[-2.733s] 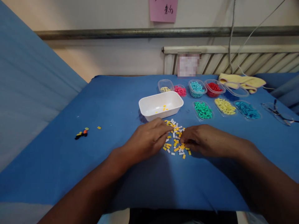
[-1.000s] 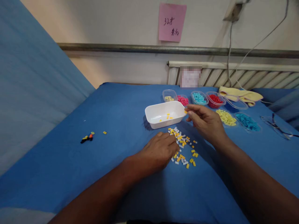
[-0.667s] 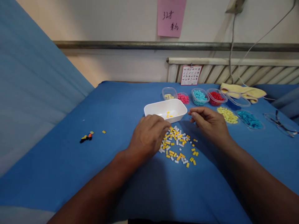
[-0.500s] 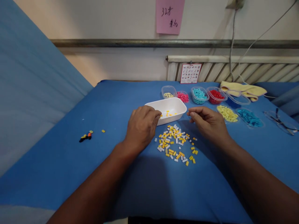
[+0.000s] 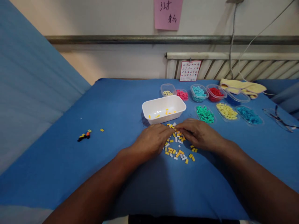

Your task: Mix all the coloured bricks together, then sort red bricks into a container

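Observation:
A loose pile of small yellow and white toy building bricks (image 5: 179, 152) lies on the blue-covered table. My left hand (image 5: 153, 140) reaches into the pile's left side, fingers bent together and tips among the bricks. From the right, my right hand (image 5: 198, 132) comes in over the upper part of the pile, its fingers closed towards the thumb. The two hands' fingertips nearly meet. Whether either holds a brick is hidden by the fingers. Just behind them stands a white plastic tub (image 5: 163, 117) with several yellow bricks on its bottom.
Clear containers of pink (image 5: 182, 94), light blue (image 5: 199, 93), red (image 5: 216, 94), green (image 5: 205, 114), pale yellow (image 5: 226, 111) and teal bricks (image 5: 249, 115) stand behind and right. Glasses (image 5: 280, 118) and a yellow cloth (image 5: 243, 87) lie far right. A few black, orange and yellow bricks (image 5: 84, 136) lie left.
My left hand has moved from the tub's front left rim down and right to the pile. My right hand has moved left and down onto the pile, uncovering the green bricks.

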A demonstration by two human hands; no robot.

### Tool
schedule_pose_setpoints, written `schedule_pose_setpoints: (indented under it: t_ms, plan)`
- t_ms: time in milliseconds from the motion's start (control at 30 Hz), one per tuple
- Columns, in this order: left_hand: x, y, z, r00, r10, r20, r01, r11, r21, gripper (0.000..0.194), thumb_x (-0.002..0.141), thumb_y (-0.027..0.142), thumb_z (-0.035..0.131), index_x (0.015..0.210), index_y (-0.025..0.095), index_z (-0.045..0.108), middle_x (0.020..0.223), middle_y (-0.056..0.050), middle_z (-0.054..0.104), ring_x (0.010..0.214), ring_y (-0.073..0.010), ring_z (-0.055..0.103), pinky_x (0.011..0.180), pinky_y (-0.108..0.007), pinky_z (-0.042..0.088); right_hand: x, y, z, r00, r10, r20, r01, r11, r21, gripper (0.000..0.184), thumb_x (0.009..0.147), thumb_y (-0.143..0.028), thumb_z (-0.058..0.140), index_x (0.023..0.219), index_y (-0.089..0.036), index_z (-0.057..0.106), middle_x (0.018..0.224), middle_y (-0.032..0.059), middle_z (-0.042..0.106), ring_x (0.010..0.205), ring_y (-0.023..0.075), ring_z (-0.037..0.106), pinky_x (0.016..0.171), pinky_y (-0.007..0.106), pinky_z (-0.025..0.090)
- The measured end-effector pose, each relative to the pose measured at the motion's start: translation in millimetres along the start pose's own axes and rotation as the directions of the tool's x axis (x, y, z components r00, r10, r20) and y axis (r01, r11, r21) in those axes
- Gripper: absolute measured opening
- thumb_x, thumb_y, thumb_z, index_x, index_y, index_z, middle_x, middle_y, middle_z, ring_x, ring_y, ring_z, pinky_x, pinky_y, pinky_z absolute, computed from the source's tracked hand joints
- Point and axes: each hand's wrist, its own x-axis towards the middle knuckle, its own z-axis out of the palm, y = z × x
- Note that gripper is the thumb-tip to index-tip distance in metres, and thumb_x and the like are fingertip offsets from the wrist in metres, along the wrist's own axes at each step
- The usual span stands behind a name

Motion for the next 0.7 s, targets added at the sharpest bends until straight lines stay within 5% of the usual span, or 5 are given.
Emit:
schedule_pose_setpoints:
  t_ms: [200, 433, 700]
  plan:
    - [0, -2, -0.8, 0.985, -0.143, -0.092, 0.143, 0.99, -0.005, 0.031, 0.112, 0.02, 0.05, 0.135, 0.017, 0.071, 0.12, -0.012, 0.079, 0.112, -0.0269, 0.074, 0.101, -0.045, 0.061, -6, 7, -7, 0.993, 0.082, -0.084, -0.09, 0.991, -0.095, 0.026, 0.109, -0.024, 0.06, 0.127, -0.022, 0.079, 0.113, 0.0082, 0.086, 0.1, 0.0256, 0.081, 0.087, 0.037, 0.061]
    - [4, -1, 3.0, 0.984, -0.175, 0.019, 0.174, 0.985, 0.017, 0.031, 0.111, 0.021, 0.051, 0.131, 0.017, 0.073, 0.115, -0.013, 0.077, 0.111, -0.0281, 0.071, 0.104, -0.048, 0.058, 0, 5, 9, 1.0, -0.026, 0.008, 0.026, 0.999, -0.044, 0.024, 0.108, -0.018, 0.061, 0.125, -0.022, 0.077, 0.12, 0.0105, 0.084, 0.108, 0.027, 0.078, 0.095, 0.042, 0.061]
    - [4, 4, -5.1, 0.966, -0.245, 0.082, 0.24, 0.968, 0.07, 0.029, 0.11, 0.026, 0.051, 0.114, 0.018, 0.078, 0.103, -0.013, 0.072, 0.104, -0.0291, 0.068, 0.097, -0.047, 0.056, -1, 5, 4, 0.993, 0.073, 0.088, -0.066, 0.995, -0.075, 0.026, 0.102, -0.013, 0.062, 0.118, -0.024, 0.079, 0.111, 0.0074, 0.083, 0.103, 0.0268, 0.076, 0.092, 0.04, 0.059]
